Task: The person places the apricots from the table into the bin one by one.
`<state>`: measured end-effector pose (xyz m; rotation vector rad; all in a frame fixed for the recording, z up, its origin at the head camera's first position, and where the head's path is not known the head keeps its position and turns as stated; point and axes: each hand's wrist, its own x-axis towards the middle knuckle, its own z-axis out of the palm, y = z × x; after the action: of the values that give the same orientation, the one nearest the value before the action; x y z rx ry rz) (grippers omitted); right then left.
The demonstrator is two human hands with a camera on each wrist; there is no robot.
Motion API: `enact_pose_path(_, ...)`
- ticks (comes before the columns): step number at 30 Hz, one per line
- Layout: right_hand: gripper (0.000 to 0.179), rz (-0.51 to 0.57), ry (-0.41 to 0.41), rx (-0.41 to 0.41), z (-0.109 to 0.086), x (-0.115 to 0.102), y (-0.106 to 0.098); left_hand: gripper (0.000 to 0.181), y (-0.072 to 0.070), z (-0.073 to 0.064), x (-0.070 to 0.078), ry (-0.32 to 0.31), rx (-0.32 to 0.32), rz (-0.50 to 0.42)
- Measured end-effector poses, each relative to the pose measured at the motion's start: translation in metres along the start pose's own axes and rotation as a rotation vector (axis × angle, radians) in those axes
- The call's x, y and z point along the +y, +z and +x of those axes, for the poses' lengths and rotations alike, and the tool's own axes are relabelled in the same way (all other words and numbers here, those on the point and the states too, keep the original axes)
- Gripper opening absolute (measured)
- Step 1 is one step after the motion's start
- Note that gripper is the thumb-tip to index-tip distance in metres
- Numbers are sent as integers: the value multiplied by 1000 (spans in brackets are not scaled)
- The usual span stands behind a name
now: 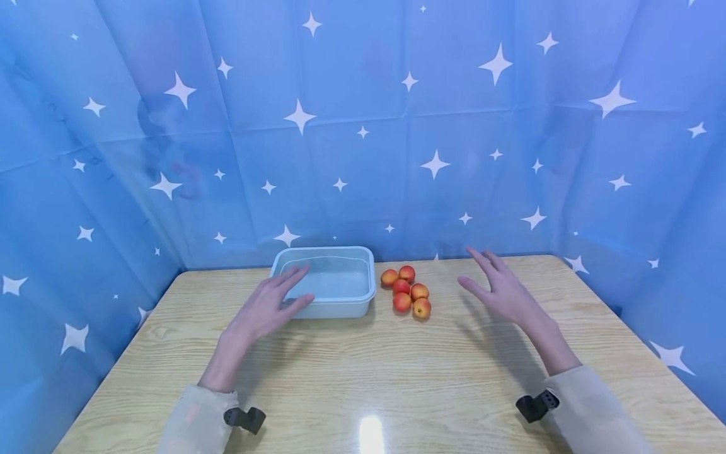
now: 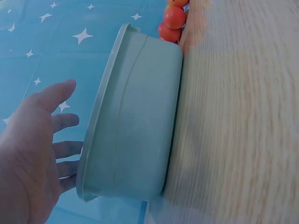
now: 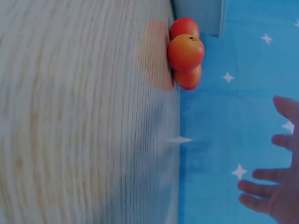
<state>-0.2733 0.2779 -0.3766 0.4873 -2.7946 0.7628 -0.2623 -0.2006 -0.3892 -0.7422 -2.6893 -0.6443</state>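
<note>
A pale blue-green plastic basin (image 1: pixel 363 308) stands near the table's far edge, with nothing visible inside. Just right of it lies a cluster of several red-orange fruits (image 1: pixel 402 302), perhaps apricots or small peaches; I cannot tell which. My left hand (image 1: pixel 263 309) hovers at the basin's near left side, fingers spread and holding nothing; in the left wrist view its fingertips (image 2: pixel 70 120) appear beside the rim. To the right of the fruits my right hand (image 1: pixel 501 293) is held above the table, its fingers extended with nothing in them.
The light wood-grain table (image 1: pixel 340 378) ends at the back against a blue curtain (image 1: pixel 363 157) with white stars, which also hangs along both sides. Each sleeve cuff carries a small black device (image 1: pixel 245 419). A bright reflection lies on the table's near part.
</note>
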Motion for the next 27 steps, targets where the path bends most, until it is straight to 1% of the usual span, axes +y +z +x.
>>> enact_pose_path(8, 67, 139, -104, -24, 4, 1, 11, 64, 4, -1, -3, 34, 22, -39)
enact_pose_path(15, 64, 251, -155, -65, 9, -2, 19, 64, 7, -2, -5, 51, 42, -51)
enact_pose_path(21, 61, 289, -163, -85, 12, -6, 27, 61, 11, -3, -8, 50, 46, -78)
enact_pose_path(27, 50, 309, -211, -95, 15, -7, 36, 55, 12, -2, -9, 47, 64, -121)
